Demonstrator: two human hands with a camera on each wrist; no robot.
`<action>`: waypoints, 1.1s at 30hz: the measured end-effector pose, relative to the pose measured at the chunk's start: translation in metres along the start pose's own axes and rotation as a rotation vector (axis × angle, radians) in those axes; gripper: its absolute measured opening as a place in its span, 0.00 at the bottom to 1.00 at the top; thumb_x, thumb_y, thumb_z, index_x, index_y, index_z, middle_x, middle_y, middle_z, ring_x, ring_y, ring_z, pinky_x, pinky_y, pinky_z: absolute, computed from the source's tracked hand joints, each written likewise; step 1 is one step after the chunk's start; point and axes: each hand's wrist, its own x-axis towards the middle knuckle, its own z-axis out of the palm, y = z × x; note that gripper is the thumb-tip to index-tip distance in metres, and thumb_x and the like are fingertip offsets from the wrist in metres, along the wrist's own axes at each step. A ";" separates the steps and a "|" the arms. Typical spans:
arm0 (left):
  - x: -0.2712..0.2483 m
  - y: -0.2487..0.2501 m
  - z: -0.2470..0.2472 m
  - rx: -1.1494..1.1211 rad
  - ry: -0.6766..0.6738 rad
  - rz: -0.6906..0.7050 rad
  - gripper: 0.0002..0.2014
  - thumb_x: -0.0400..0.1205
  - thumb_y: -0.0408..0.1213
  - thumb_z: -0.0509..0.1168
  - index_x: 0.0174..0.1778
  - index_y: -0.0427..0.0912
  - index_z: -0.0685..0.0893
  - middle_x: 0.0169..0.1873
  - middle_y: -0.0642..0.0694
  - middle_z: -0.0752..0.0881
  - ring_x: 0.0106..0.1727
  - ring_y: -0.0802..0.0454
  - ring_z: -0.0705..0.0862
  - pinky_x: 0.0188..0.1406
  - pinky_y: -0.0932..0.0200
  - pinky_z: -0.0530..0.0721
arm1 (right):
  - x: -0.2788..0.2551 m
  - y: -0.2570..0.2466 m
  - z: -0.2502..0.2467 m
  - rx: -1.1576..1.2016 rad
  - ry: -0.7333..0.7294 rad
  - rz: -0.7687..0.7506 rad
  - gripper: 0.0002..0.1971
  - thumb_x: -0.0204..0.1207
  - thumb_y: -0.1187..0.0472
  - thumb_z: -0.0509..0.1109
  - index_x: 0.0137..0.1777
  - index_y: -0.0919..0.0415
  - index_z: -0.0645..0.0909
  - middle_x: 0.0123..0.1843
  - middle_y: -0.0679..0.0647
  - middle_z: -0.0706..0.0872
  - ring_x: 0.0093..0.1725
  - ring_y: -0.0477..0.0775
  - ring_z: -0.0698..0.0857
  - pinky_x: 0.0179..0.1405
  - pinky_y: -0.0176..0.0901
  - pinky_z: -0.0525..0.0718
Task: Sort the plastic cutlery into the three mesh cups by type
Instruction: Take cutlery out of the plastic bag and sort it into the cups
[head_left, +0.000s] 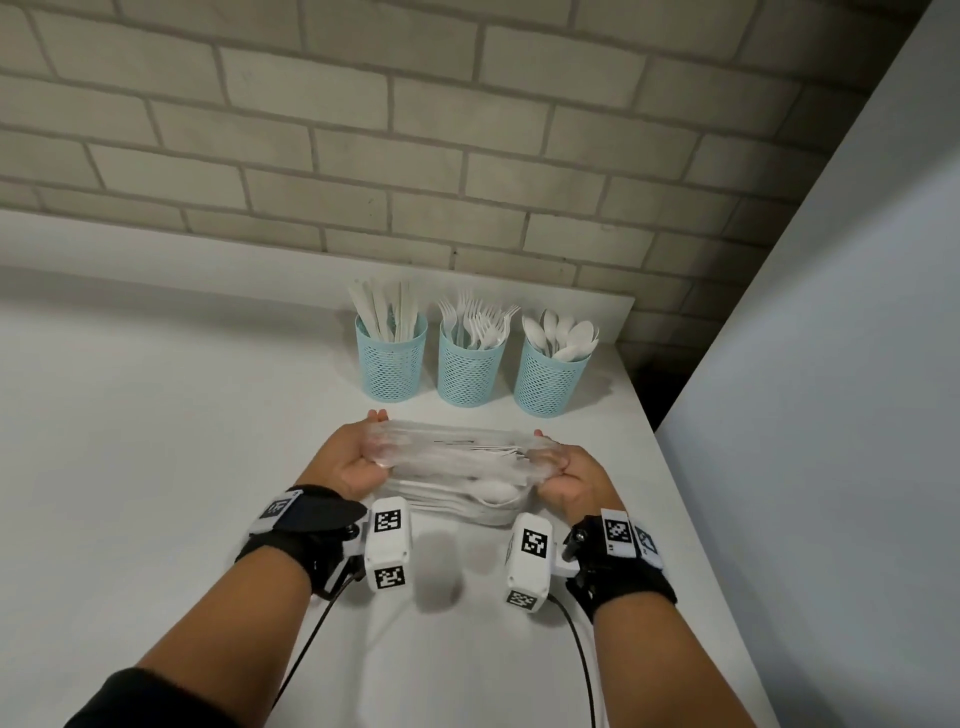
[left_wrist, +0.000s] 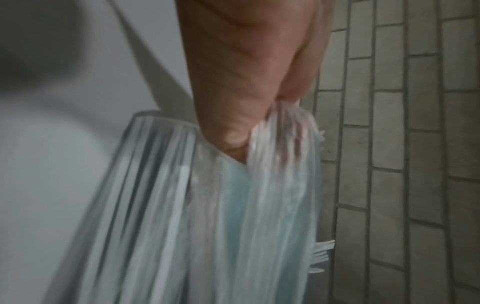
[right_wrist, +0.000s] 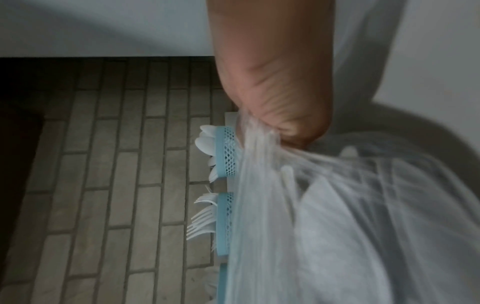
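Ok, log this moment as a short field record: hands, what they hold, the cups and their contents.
left hand: grips one end of the clear plastic bag
right hand: grips the other end
bag: stretched between the hands above the counter, white cutlery inside
left cup: knives
middle cup: forks
right cup: spoons
cups: upright in a row by the brick wall
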 end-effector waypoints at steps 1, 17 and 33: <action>0.002 0.002 -0.001 0.137 -0.034 0.015 0.09 0.86 0.36 0.57 0.43 0.38 0.78 0.33 0.47 0.83 0.37 0.55 0.79 0.56 0.64 0.80 | 0.001 -0.001 0.003 -0.068 0.022 -0.031 0.10 0.78 0.76 0.60 0.42 0.67 0.82 0.32 0.53 0.82 0.32 0.47 0.81 0.33 0.31 0.80; -0.003 -0.023 0.003 1.827 0.061 0.716 0.17 0.78 0.27 0.66 0.64 0.37 0.82 0.67 0.41 0.80 0.69 0.45 0.76 0.67 0.60 0.70 | -0.028 0.001 0.034 -1.461 0.216 -0.683 0.10 0.80 0.58 0.65 0.53 0.62 0.85 0.50 0.58 0.89 0.52 0.60 0.84 0.47 0.42 0.76; 0.005 0.006 -0.007 0.208 -0.054 -0.020 0.39 0.61 0.09 0.45 0.67 0.38 0.74 0.43 0.40 0.78 0.50 0.50 0.81 0.48 0.53 0.85 | 0.024 -0.013 0.010 0.020 0.134 0.151 0.15 0.80 0.73 0.62 0.65 0.69 0.79 0.56 0.60 0.86 0.65 0.55 0.82 0.67 0.48 0.80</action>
